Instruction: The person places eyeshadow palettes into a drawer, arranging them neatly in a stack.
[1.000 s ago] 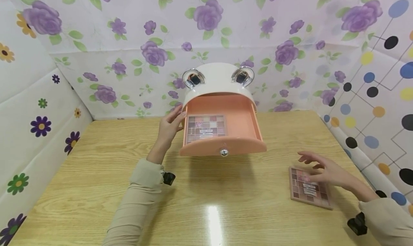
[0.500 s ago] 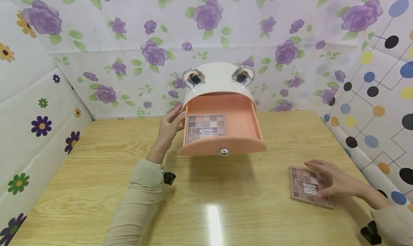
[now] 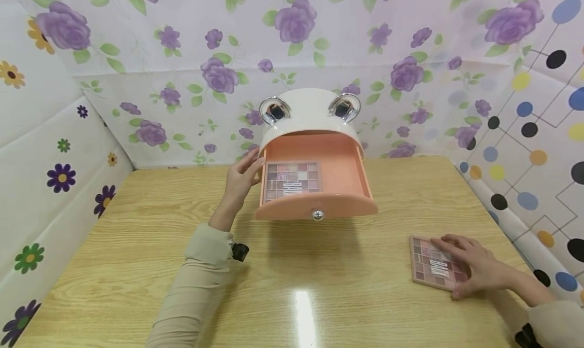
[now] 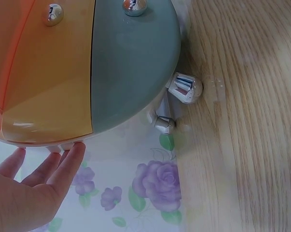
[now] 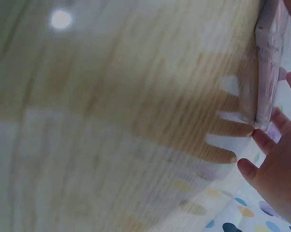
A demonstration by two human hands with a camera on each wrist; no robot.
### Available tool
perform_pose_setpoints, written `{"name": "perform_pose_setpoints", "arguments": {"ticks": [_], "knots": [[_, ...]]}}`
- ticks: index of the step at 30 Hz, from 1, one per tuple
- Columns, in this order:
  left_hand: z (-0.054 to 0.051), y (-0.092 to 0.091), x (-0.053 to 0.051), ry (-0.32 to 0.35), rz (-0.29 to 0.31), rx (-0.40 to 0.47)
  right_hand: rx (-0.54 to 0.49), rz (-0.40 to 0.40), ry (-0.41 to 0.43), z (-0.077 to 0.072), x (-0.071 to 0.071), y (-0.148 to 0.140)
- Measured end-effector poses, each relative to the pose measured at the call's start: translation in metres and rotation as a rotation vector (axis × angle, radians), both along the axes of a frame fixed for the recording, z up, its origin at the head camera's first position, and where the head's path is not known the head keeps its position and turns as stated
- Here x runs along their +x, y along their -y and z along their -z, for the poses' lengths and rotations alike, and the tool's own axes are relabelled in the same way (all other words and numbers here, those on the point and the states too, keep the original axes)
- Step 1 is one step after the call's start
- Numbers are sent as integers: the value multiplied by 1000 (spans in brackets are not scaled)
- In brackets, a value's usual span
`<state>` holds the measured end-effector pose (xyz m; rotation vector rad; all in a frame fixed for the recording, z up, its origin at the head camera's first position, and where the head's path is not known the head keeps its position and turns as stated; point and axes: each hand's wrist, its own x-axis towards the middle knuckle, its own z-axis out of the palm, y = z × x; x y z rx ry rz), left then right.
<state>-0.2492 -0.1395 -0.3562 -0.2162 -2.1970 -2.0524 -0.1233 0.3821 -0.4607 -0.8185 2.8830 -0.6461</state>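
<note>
A frog-like desktop drawer organizer point(image 3: 304, 109) has a white rounded top and two chrome-rimmed eyes. Its peach top drawer point(image 3: 344, 168) is pulled out and holds an eyeshadow palette point(image 3: 292, 180) at the left. My left hand point(image 3: 238, 183) rests with extended fingers against the organizer's left side; the left wrist view shows those fingertips point(image 4: 77, 147) by the yellow drawer front point(image 4: 53, 82). A second eyeshadow palette point(image 3: 431, 264) lies flat on the table at right. Over its right part is my right hand point(image 3: 483, 269), fingers spread, thumb by the near edge; a firm grip is not visible.
The wood-grain table point(image 3: 159, 226) extends in front of the organizer. Flowered cloth point(image 3: 182, 109) hangs behind, dotted cloth point(image 3: 524, 150) at the right. A grey-green lower drawer point(image 4: 135, 63) and chrome feet point(image 4: 186, 88) show in the left wrist view.
My right hand has drawn back rightward from above the palette, then come down around its right part. The palette, the drawer and my left hand have stayed in place.
</note>
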Motion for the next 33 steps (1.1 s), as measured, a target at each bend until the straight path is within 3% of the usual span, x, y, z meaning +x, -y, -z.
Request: {"name": "perform_pose_setpoints", "arguments": {"ticks": [8,15,23,33], "knots": [[-4,-1,3,16,2,-6,20,-24,-152,-2,-2,5],[0,0,-1,13,-1,-13,-27,42,-80,-9,-1,9],[-1,1,0,9,-5,-9,-75,52,-152,-13,-5,11],[0,0,0,19,-5,-4,-163,80,-143,-29,-7,14]]}}
